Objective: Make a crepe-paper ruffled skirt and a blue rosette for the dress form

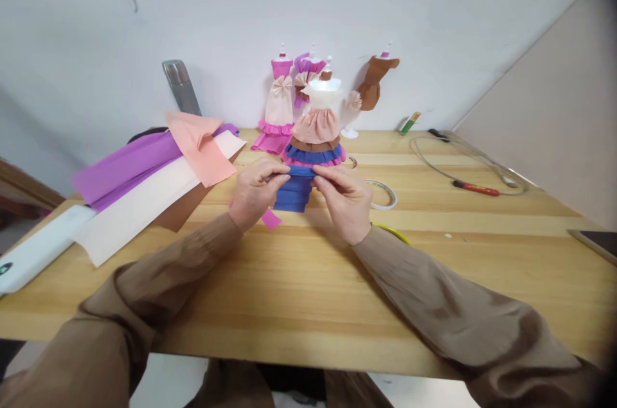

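A folded strip of blue crepe paper (293,195) hangs between my two hands above the table. My left hand (258,193) pinches its upper left corner, and my right hand (344,199) pinches the upper right corner. Horizontal creases run across the strip. Just behind it stands a small dress form (322,96) with a white top and a tiered paper skirt in peach, brown, blue and pink. A scrap of pink paper (271,220) lies below my left hand. Beside my right hand rests a roll of tape (383,195).
Purple (128,164), cream and peach paper sheets (205,144) lie at the left, near a white device (43,247). Other dressed forms (279,99) stand along the wall. A red-handled tool (476,188), a cable (434,160) and a green glue stick (409,123) are at the right.
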Demonstrator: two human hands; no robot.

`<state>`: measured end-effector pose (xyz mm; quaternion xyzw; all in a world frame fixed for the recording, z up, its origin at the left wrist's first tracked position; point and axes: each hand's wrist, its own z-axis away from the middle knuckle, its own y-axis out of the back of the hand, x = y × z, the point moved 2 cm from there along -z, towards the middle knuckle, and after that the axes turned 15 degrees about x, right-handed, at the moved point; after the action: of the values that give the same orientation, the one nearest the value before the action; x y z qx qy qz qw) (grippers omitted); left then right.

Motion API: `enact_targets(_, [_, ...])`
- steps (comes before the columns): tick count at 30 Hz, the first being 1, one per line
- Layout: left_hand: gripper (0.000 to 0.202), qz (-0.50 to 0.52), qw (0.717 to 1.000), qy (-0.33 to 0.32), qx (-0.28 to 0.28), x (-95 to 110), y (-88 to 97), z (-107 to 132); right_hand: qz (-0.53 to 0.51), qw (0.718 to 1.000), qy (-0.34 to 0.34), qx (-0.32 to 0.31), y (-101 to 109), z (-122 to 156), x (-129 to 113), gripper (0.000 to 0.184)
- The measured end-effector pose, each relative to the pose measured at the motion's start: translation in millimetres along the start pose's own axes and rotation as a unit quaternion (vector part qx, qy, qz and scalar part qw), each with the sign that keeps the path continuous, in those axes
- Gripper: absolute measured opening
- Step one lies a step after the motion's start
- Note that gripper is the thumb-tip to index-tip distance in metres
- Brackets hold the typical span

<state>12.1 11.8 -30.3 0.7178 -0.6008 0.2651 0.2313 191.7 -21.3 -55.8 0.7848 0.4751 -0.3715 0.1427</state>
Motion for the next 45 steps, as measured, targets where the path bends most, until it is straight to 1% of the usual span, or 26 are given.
enact_targets(3, [0.006,0.007,1.000,-0.009,0.002,-0.2,0.1,0.2,0.008,1.000,-0.012,0.005,-0.8,0.4,1.4,0.018])
enact_targets(6, [0.007,0.002,1.000,-0.018,0.001,-1.7,0.1,0.9,0.014,0.999,-0.036,0.016,-2.0,0.9,5.2,0.024])
enact_targets(9, [0.008,0.001,1.000,-0.020,-0.004,-3.4,0.1,1.5,0.016,0.999,-0.049,0.010,-2.9,1.1,8.1,0.028])
enact_targets(15, [0.006,-0.018,1.000,0.007,-0.002,-5.2,-0.6,3.0,0.014,0.998,-0.059,-0.013,-3.8,0.9,7.4,0.021])
enact_targets(17, [0.003,-0.007,0.999,0.048,0.004,-6.8,-2.4,4.9,0.008,0.997,-0.070,-0.013,-4.3,0.9,8.0,0.019])
enact_targets(18, [0.001,0.005,0.997,0.082,0.006,-8.2,-3.8,6.2,0.005,0.997,-0.075,-0.012,-4.5,1.0,8.8,0.019])
enact_targets(20, [0.006,0.037,0.986,0.162,0.009,-11.7,-7.0,8.9,0.005,0.996,-0.085,-0.013,-4.7,1.0,11.2,0.022])
enact_targets(22, [0.010,0.068,0.972,0.224,0.011,-14.9,-9.9,10.9,0.013,0.996,-0.091,-0.017,-4.8,1.1,14.1,0.027])
enact_targets(25, [0.014,0.091,0.960,0.265,0.016,-17.8,-11.7,11.2,0.025,0.994,-0.101,-0.030,-5.0,1.3,17.0,0.031])
enact_targets(29, [0.015,0.103,0.960,0.261,0.021,-18.0,-10.7,9.5,0.019,0.992,-0.117,-0.042,-5.8,1.7,16.3,0.027])
enact_targets(35, [0.009,0.102,0.961,0.257,0.029,-18.5,-10.3,7.9,0.004,0.990,-0.138,-0.035,-6.4,2.0,12.2,0.016])
enact_targets(41, [0.010,0.105,0.960,0.258,0.028,-21.1,-10.3,8.0,-0.003,0.987,-0.155,-0.039,-7.1,2.0,10.4,0.013])
enact_targets(45, [0.013,0.108,0.960,0.258,0.022,-22.4,-9.5,8.9,0.007,0.988,-0.147,-0.043,-7.3,2.7,11.7,0.013])
